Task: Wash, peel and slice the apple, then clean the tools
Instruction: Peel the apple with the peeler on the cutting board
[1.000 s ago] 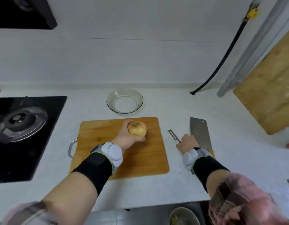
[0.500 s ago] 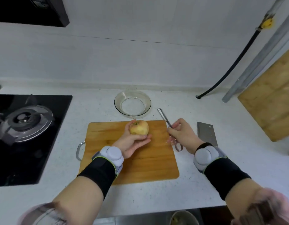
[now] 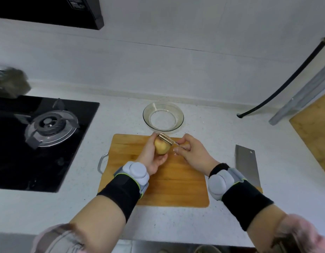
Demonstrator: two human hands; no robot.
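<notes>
My left hand [image 3: 152,157] cups a yellow-pink apple [image 3: 162,147] above the far part of the wooden cutting board [image 3: 169,187]. A metal peeler [image 3: 166,139] is gripped by its handle in my right hand [image 3: 191,152], and its head lies against the top of the apple. To the right of the board a cleaver [image 3: 246,165] lies flat on the white counter. Both wrists wear black bands with grey sensors.
An empty glass bowl [image 3: 146,115] stands just behind the board. A black gas hob [image 3: 41,143] fills the left side. A second wooden board [image 3: 315,130] leans at the right, beside a black hose [image 3: 278,88]. The counter's front edge runs along the bottom.
My right hand picked the peeler up from beside the cleaver and carried it left onto the apple. My left hand lifted and turned the apple.
</notes>
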